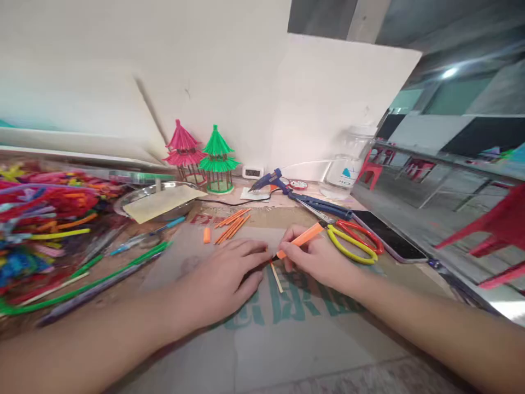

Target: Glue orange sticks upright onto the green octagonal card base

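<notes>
My right hand (309, 254) is closed around an orange marker (302, 239), its dark tip pointing down and left. That tip meets a thin pale wooden stick (278, 278) lying on the covered table. My left hand (238, 273) rests beside it, its fingertips closed on the stick's far end, which is partly hidden. Past my left hand lie several orange-coloured sticks (233, 225) in a loose bunch. An orange marker cap (206, 235) stands to their left.
Pink (184, 145) and green (219, 156) pagoda models stand at the back near a glue gun (268, 179). Scissors (355, 243), pliers (322, 207), a phone (389, 235) and a clear bottle (344, 164) are at right. Pipe cleaners (49, 219) and a metal plate (131, 200) lie left.
</notes>
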Demonstrator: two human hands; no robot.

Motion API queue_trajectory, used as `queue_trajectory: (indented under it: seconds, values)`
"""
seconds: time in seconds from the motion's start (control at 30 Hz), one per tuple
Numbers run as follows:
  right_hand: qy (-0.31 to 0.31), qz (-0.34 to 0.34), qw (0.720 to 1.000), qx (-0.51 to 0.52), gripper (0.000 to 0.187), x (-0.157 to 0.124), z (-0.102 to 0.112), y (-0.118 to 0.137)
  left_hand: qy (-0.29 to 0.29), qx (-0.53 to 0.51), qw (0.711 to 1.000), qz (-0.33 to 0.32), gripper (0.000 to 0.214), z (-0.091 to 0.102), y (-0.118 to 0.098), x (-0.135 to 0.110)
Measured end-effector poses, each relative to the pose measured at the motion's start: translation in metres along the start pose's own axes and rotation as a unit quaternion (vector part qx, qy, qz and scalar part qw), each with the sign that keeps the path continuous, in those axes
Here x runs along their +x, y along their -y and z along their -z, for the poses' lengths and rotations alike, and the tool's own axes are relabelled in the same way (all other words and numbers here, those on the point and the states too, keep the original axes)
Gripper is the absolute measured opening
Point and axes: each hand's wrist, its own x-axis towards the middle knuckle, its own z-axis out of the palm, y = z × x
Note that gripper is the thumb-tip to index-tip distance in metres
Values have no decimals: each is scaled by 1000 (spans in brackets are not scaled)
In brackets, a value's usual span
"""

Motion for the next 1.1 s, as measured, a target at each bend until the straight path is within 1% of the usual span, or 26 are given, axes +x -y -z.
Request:
queue_trajectory:
  seconds: [0.23, 0.3, 0.4, 0.47, 0.53, 0.67, 0.73, 0.8, 0.9, 0.97, 1.03, 1.07, 1.1]
  values:
    - [73, -7, 997, 15, 14, -1, 6, 1, -6, -1, 1000, 7, 42, -2, 2, 2]
    - [64, -1, 998, 16, 15, -2, 5, -1, -5, 0, 1000, 6, 42, -2, 2, 2]
    - [16, 16, 1000, -6, 16, -1, 4, -4, -9, 1, 1000, -1, 42, -2, 2, 2]
    - [0, 21, 1000, -20, 16, 0, 4, -5, -11, 3, 1000, -3, 42, -2, 2, 2]
    - [17, 9, 1000, -13, 15, -1, 4, -4, -11, 3, 1000, -1, 42, -3, 3, 2]
    - [77, -16, 997, 17, 16, -2, 7, 1, -13, -1, 1000, 3, 41, -4, 3, 2]
    - [89, -14, 996, 18, 17, -2, 7, 2, -13, -2, 1000, 0, 41, -3, 2, 2]
    - [87, -7, 996, 24, 17, -2, 7, 1, -12, -2, 1000, 1, 41, -2, 2, 1]
    - [63, 20, 996, 51, 17, -2, 7, -5, -11, -4, 1000, 7, 41, -1, 1, 1]
    - [41, 65, 995, 62, 19, -4, 7, -10, -15, -8, 1000, 9, 39, -2, 1, 2]
    - [27, 126, 991, 32, 23, -8, 7, -11, -20, -12, 1000, 17, 37, -3, 2, 3]
    - [26, 148, 989, 0, 21, -10, 7, -11, -22, -13, 999, 25, 37, -3, 2, 3]
    - [30, 156, 986, -41, 18, -13, 6, -9, -23, -14, 999, 35, 37, -4, 3, 3]
